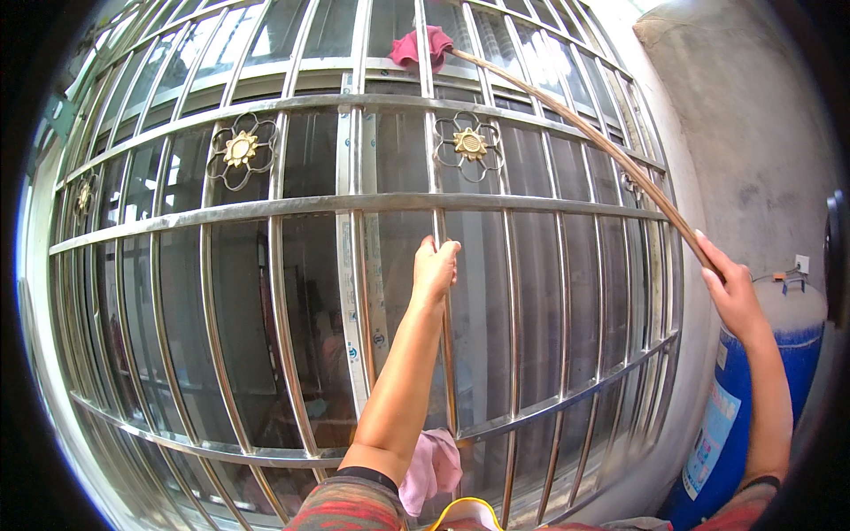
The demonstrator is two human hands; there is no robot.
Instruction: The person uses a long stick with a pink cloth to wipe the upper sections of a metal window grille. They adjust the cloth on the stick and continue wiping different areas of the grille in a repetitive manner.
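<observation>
My left hand (pixel 436 268) is closed around a vertical bar of the metal window grille (pixel 305 204), just under a horizontal rail. At the right, my right hand (pixel 731 285) grips the lower end of a long wooden stick (pixel 611 149). The stick slants up and to the left across the grille. A dark pink cloth (pixel 423 49) is bunched at its far tip, against the upper bars. Lower down, a pale pink cloth (pixel 431 469) hangs at the grille beside my left forearm.
Glass panes (pixel 239 301) stand behind the bars, and gold flower ornaments (pixel 240 150) sit between the rails. A blue and white tank (pixel 779 354) stands at the right, beside a grey wall (pixel 748 115) with a socket (pixel 802 264).
</observation>
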